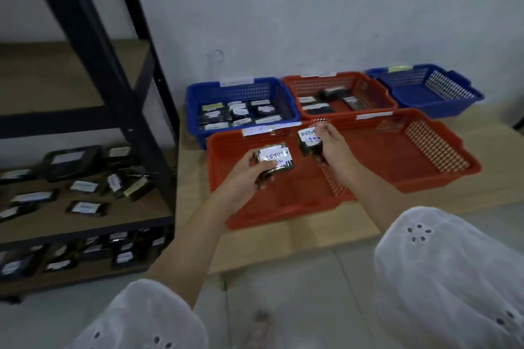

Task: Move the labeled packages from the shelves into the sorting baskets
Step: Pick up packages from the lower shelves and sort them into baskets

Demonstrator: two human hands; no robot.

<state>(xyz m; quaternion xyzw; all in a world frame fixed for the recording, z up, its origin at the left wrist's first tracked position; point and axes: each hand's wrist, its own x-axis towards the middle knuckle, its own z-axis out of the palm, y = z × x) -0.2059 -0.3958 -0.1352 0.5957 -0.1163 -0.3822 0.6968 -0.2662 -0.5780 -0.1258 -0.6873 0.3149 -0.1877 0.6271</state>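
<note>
Pale wall (283, 8) filled the upper frame, with grey floor tiles (297, 292) at the bottom and a low wooden board (283, 241) lying on the floor against the wall. Five baskets sat on the board. At the back stood a blue basket (195, 105) crowded with dark labelled packets, a red basket (377, 88) with a few packets, and a second blue basket (442, 105) at upper right. In front lay two wide red baskets, the left red basket (255, 221) and the right red basket (467, 167), with their edges meeting. Paper strips marked several rims.

A black metal rack (93, 37) rose at the left. Its wooden shelf (113, 215) carried scattered dark packets (85, 208) with white labels, and more lay on the shelf below.

Both arms reached from the lower frame in white eyelet sleeves (453, 278). The left hand (249, 176) gripped a dark package (276, 160), thumb over its white label, above the left red basket. The right hand (331, 147) pinched a second package (310, 142), its label beginning "RETU", just beside the first, near that basket's back rim. Nothing stood between the hands and the basket floor.
</note>
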